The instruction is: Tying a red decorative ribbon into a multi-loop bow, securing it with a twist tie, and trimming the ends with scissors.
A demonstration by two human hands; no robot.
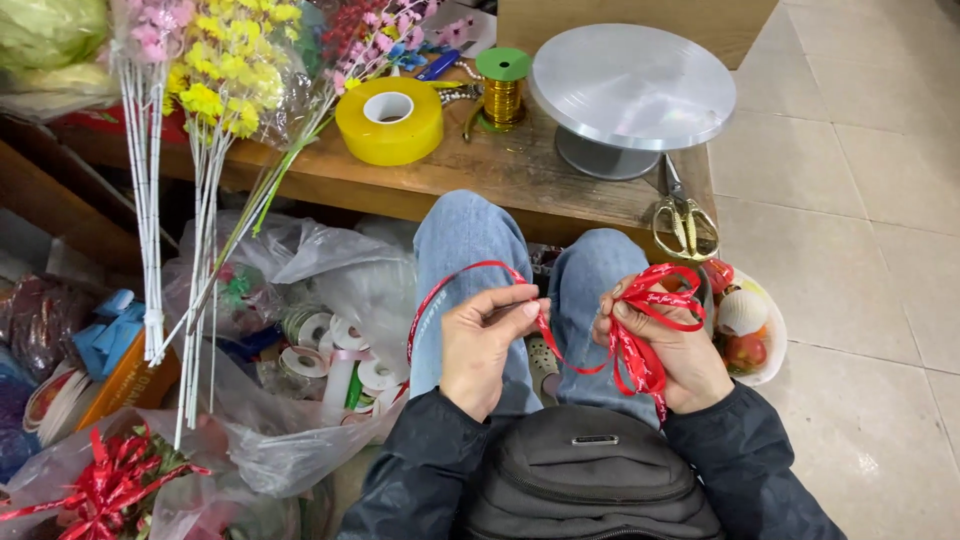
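A thin red ribbon [640,345] runs between both of my hands above my jeans-clad knees. My right hand [668,352] pinches a bunch of ribbon loops, with a tail hanging below the fist. My left hand [487,341] pinches the ribbon strand between thumb and fingers; from there the strand arcs up and left over my left knee. A black bag [590,475] rests on my lap under my forearms.
On the low wooden table [520,175] ahead are a yellow tape roll [390,120], a green spool of gold wire [503,85], a grey turntable [630,90] and gold-handled scissors [683,215]. Artificial flower stems [215,150] lean left over plastic bags of ribbon rolls [330,350]. A finished red bow [105,490] sits bottom left; a bowl [750,330] stands right.
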